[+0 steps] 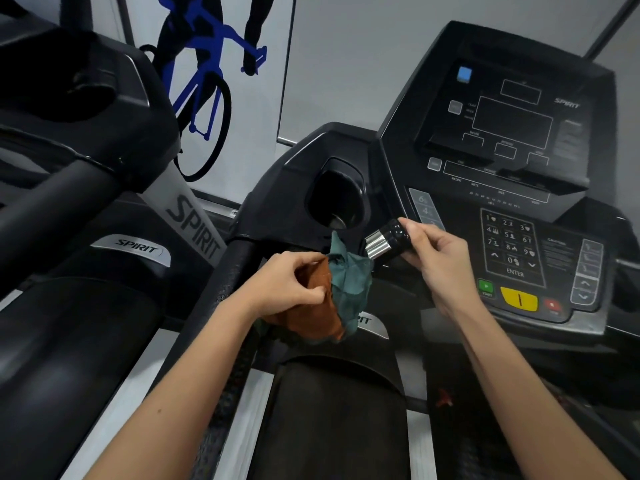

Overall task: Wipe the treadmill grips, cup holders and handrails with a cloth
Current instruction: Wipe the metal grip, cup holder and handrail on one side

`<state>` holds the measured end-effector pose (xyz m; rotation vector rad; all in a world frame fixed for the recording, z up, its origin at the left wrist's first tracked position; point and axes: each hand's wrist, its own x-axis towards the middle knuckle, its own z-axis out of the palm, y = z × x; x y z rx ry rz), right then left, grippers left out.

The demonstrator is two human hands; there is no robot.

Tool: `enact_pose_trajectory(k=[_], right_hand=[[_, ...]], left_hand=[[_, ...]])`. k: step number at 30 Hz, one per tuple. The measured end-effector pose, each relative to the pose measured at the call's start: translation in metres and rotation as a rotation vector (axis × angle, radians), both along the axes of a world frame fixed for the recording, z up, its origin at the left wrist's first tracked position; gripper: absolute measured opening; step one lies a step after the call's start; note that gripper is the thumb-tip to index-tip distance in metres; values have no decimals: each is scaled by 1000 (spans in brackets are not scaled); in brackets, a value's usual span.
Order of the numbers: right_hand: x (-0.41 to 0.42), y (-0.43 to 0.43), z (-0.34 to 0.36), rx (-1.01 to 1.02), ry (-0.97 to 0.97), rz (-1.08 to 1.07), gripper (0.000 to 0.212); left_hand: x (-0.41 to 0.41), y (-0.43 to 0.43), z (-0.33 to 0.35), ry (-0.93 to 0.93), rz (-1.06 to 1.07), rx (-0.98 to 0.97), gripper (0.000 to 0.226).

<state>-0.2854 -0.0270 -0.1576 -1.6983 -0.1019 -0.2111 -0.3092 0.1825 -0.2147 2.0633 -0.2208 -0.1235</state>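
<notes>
My left hand (294, 282) grips a bunched cloth (341, 292), orange on one side and teal on the other, just below the treadmill's left cup holder (341, 199). The teal part touches the base of a short grip (384, 239) with a chrome sensor band and a black end. My right hand (438, 258) has its fingers curled around that grip's black tip. The black left handrail (228, 282) runs down from the console past my left forearm.
The treadmill console (512, 244) with keypad, green start, yellow and red buttons lies to the right. The running belt (332, 420) is below. A second Spirit treadmill (79, 168) stands to the left. A wall with a blue cyclist graphic (207, 81) is behind.
</notes>
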Motion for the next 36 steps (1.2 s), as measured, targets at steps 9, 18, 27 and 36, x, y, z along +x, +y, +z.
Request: enact_pose_trajectory(k=[9, 18, 27, 36], right_hand=[[-4, 3, 7, -36, 77, -27, 20], [-55, 30, -33, 274, 304, -187, 32], [-85, 71, -63, 182, 411, -30, 45], [-97, 79, -65, 92, 374, 66, 15]], left_hand=[[-15, 1, 1, -161, 34, 86, 52], [-31, -6, -4, -305, 246, 41, 55], [-56, -8, -4, -85, 151, -321, 53], [-82, 23, 1, 317, 12, -646, 44]])
